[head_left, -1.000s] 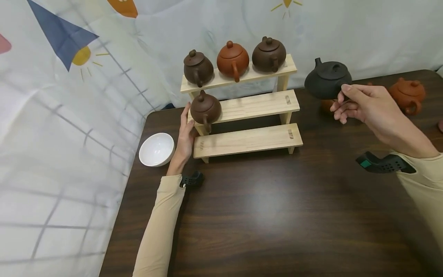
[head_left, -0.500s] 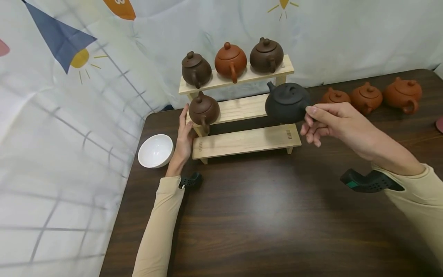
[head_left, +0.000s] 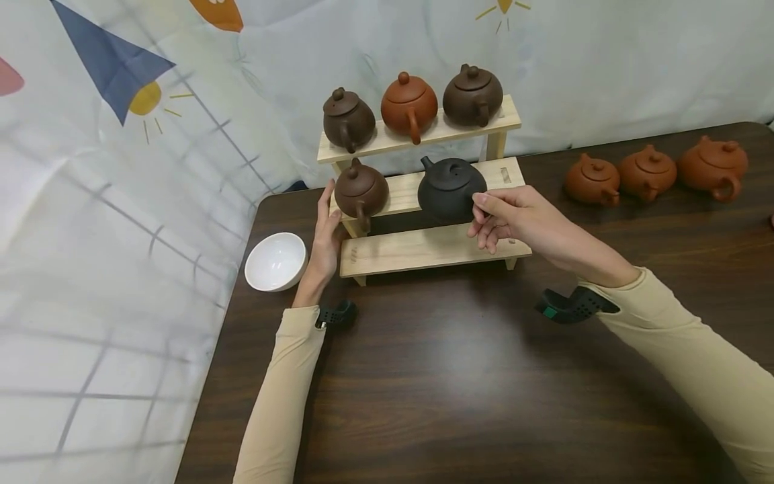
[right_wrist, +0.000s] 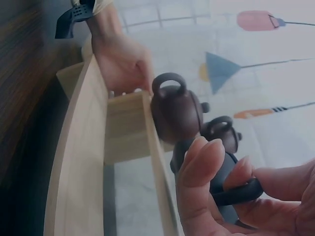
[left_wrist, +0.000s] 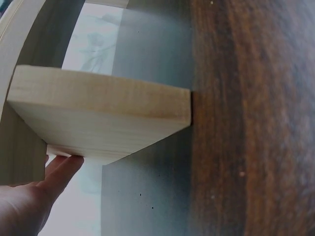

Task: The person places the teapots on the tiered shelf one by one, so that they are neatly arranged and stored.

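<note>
My right hand (head_left: 504,214) pinches the handle of a black teapot (head_left: 450,189) at the middle tier of a wooden stepped stand (head_left: 432,249). Whether the pot's base touches the plank cannot be told. In the right wrist view, thumb and fingers close on the dark handle (right_wrist: 238,193). My left hand (head_left: 323,238) holds the left end of the middle tier, thumb toward the front, fingers along the side. The left wrist view shows its fingers (left_wrist: 61,172) against the wooden support (left_wrist: 98,108). A brown teapot (head_left: 361,191) sits beside that hand, left of the black one.
On the top tier stand a dark brown teapot (head_left: 349,121), an orange-red teapot (head_left: 408,106) and another dark brown teapot (head_left: 473,97). Three orange clay teapots (head_left: 592,180) line the table's back right. A white bowl (head_left: 275,262) is left of my left hand.
My right hand has carried the black teapot leftward and down, from right of the stand to the middle tier beside the brown teapot. The left hand has stayed at the stand's end.
</note>
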`<state>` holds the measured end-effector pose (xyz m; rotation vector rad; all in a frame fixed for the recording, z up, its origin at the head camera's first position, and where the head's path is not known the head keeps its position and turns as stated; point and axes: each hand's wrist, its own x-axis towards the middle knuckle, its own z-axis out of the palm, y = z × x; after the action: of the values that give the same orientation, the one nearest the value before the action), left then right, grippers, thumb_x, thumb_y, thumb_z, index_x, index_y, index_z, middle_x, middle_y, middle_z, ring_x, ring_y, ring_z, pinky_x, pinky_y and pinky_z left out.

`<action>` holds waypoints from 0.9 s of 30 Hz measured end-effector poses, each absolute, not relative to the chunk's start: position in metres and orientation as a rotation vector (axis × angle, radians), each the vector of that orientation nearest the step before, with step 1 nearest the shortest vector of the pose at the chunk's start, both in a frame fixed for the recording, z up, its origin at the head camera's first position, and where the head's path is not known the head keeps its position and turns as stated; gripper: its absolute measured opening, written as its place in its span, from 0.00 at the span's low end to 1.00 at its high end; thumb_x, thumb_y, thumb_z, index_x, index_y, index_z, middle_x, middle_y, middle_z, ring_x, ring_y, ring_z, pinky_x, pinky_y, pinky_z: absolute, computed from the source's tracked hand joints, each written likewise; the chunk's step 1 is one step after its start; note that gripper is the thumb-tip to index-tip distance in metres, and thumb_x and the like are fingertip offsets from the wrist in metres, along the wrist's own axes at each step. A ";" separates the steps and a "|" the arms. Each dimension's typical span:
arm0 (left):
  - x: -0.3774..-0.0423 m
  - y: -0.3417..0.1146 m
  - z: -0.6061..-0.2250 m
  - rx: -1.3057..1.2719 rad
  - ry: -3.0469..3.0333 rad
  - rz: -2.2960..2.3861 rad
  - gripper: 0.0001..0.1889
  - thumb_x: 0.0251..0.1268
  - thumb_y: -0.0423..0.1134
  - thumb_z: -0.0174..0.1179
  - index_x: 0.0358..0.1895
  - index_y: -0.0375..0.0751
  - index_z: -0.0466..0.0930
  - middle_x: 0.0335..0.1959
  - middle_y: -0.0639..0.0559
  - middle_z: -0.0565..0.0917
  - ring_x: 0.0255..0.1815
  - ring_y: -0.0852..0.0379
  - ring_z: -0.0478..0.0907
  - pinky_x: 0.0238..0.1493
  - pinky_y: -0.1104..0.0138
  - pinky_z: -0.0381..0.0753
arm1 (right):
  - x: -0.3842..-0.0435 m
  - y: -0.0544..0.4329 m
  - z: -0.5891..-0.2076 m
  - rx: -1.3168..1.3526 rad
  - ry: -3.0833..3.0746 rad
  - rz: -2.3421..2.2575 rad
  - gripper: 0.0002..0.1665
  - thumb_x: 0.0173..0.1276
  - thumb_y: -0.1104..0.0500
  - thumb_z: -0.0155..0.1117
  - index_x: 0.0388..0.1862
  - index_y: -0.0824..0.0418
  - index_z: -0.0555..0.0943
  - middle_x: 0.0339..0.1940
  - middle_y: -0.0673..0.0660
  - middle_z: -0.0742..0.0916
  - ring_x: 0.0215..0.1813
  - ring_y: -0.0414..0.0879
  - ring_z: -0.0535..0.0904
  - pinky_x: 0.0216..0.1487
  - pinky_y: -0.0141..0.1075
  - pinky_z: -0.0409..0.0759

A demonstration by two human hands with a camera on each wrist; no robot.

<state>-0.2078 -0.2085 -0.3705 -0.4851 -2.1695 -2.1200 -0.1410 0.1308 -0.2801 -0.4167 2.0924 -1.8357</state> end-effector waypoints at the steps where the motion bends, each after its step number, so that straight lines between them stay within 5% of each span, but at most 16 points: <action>1: -0.208 -0.208 -0.370 -0.481 -2.172 -2.122 0.37 0.78 0.41 0.35 0.86 0.41 0.38 0.86 0.46 0.42 0.81 0.48 0.53 0.75 0.48 0.59 | -0.143 0.129 -0.281 -0.408 2.101 -1.828 0.22 0.87 0.53 0.48 0.39 0.71 0.73 0.37 0.58 0.86 0.34 0.49 0.82 0.37 0.36 0.82; 9: -0.208 -0.208 -0.370 -0.464 -2.209 -2.100 0.38 0.77 0.44 0.36 0.86 0.41 0.37 0.86 0.47 0.40 0.81 0.46 0.52 0.72 0.37 0.57 | -0.154 0.116 -0.284 -0.397 2.156 -1.812 0.23 0.87 0.53 0.48 0.39 0.72 0.73 0.37 0.61 0.86 0.32 0.47 0.82 0.37 0.35 0.82; 20: -0.206 -0.209 -0.370 -0.454 -2.189 -2.103 0.36 0.78 0.43 0.36 0.86 0.43 0.39 0.86 0.48 0.45 0.80 0.47 0.57 0.73 0.49 0.62 | -0.163 0.085 -0.292 -0.438 2.110 -1.839 0.22 0.87 0.54 0.49 0.41 0.72 0.78 0.38 0.65 0.86 0.28 0.45 0.79 0.31 0.34 0.80; 27: -0.205 -0.208 -0.368 -0.463 -2.197 -2.100 0.37 0.78 0.43 0.36 0.86 0.43 0.39 0.86 0.47 0.44 0.79 0.46 0.57 0.72 0.47 0.62 | -0.165 0.077 -0.299 -0.437 2.098 -1.846 0.22 0.87 0.53 0.51 0.46 0.72 0.81 0.39 0.66 0.87 0.29 0.45 0.80 0.32 0.34 0.80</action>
<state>-0.2052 -0.2084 -0.3684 -0.4634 -2.1966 -2.0995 -0.1654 0.0772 -0.2986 -0.4373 2.0982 -1.8456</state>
